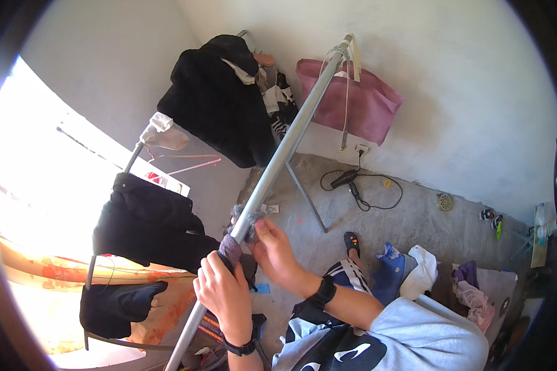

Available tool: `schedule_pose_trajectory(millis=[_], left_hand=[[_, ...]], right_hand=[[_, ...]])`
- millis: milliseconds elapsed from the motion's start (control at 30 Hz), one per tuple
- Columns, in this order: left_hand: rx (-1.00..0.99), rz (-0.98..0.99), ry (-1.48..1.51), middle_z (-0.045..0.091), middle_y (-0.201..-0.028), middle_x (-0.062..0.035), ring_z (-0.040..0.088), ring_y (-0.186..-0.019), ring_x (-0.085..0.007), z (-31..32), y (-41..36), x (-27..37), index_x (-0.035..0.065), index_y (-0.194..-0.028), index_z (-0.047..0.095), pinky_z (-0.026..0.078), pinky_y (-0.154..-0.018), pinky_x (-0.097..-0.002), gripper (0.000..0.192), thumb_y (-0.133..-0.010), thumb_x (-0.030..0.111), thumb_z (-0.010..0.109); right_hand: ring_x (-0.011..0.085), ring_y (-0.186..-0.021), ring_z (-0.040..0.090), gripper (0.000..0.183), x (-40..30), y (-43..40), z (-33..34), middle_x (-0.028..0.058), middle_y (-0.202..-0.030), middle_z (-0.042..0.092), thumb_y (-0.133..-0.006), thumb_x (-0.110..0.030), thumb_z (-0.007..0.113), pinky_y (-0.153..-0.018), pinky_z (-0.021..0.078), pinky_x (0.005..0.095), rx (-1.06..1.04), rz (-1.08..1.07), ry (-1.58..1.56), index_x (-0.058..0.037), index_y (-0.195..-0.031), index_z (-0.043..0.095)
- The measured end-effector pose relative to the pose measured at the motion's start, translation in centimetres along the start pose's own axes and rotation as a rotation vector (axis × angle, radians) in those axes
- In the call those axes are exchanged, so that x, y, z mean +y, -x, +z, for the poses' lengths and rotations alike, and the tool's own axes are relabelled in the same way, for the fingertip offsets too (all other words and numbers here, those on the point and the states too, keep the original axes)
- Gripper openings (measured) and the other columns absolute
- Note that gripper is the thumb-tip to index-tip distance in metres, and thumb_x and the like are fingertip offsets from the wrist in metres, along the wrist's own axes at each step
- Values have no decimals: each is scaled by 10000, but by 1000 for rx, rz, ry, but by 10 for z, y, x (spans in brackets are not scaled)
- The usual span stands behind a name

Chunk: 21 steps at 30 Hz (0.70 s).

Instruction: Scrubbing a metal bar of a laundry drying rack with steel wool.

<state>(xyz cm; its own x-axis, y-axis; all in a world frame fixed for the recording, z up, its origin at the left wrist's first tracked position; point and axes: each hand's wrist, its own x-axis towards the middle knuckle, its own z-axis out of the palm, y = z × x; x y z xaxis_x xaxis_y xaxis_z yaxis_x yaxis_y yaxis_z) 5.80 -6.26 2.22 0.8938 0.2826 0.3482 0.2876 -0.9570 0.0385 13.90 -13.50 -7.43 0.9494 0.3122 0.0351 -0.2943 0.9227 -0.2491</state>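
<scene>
A metal pole (291,137) runs diagonally up from the bottom edge past both hands. Low on it, my left hand (223,285) is closed around a dark greyish-purple cloth (230,250) draped over the pole. Just above, my right hand (271,255) holds a dark grey fuzzy cloth (253,226) against the pole between thumb and fingers; part of that cloth is hidden behind the pole. Each wrist wears a black band. Black garments (218,97) hang on another rail at upper left, and black trousers (148,222) hang left of my left hand.
A pink bag (352,102) hangs from the pole's upper end by the wall. On the concrete floor lie a black hair dryer (344,179) and its looped cord. Piled clothes (417,273) rest at right. A pole leg (306,197) stands in front.
</scene>
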Motion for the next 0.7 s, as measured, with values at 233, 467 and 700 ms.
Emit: schedule_pose_trajectory(millis=[233, 467, 700], left_hand=[[-6, -15, -2, 654, -1022, -161, 668, -1007, -390, 2, -4, 5, 22, -1098, 579, 507, -864, -483, 343, -861, 175, 775], [62, 18, -63, 647, -999, -107, 664, -960, -310, 7, -2, -2, 43, -1103, 614, 494, -828, -431, 372, -821, 197, 803], [6, -40, -20, 657, -1015, -135, 673, -991, -360, 5, -3, 1, 38, -1099, 598, 503, -843, -459, 367, -824, 158, 810]], right_hand=[[234, -1327, 629, 494, -2, -24, -20, 138, -1437, 641, -1122, -347, 538, -1147, 500, 392, -142, -44, -123, -25, -1497, 522], [216, -1346, 584, 506, -14, -50, -37, 113, -1456, 589, -1104, -376, 577, -1157, 472, 399, -158, -55, -96, -113, -1526, 487], [250, -1330, 617, 500, 4, -8, -17, 131, -1429, 629, -1094, -347, 601, -1172, 481, 421, -198, 175, -212, -68, -1500, 515]])
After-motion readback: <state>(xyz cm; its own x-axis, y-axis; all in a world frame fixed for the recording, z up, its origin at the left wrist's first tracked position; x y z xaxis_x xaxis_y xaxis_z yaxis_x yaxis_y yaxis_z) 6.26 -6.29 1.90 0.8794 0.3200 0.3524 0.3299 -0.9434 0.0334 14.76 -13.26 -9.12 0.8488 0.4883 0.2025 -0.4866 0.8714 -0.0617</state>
